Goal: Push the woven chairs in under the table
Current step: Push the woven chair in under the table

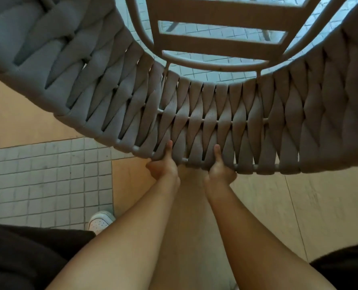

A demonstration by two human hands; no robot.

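A woven chair (215, 114) with a curved back of wide grey straps fills the upper half of the head view, seen from above and behind. Its slatted seat frame (220, 45) shows past the backrest, with floor tiles visible through the gaps. My left hand (163, 164) grips the top rim of the backrest near its middle, thumb lying up over the straps. My right hand (221, 166) grips the same rim a short way to the right, thumb also on the weave. No table is in sight.
Small grey floor tiles (48, 178) lie at the left, tan floor panels (278, 206) at the right and under the chair. My white shoe (100, 221) stands near the tile edge. Dark clothing fills both lower corners.
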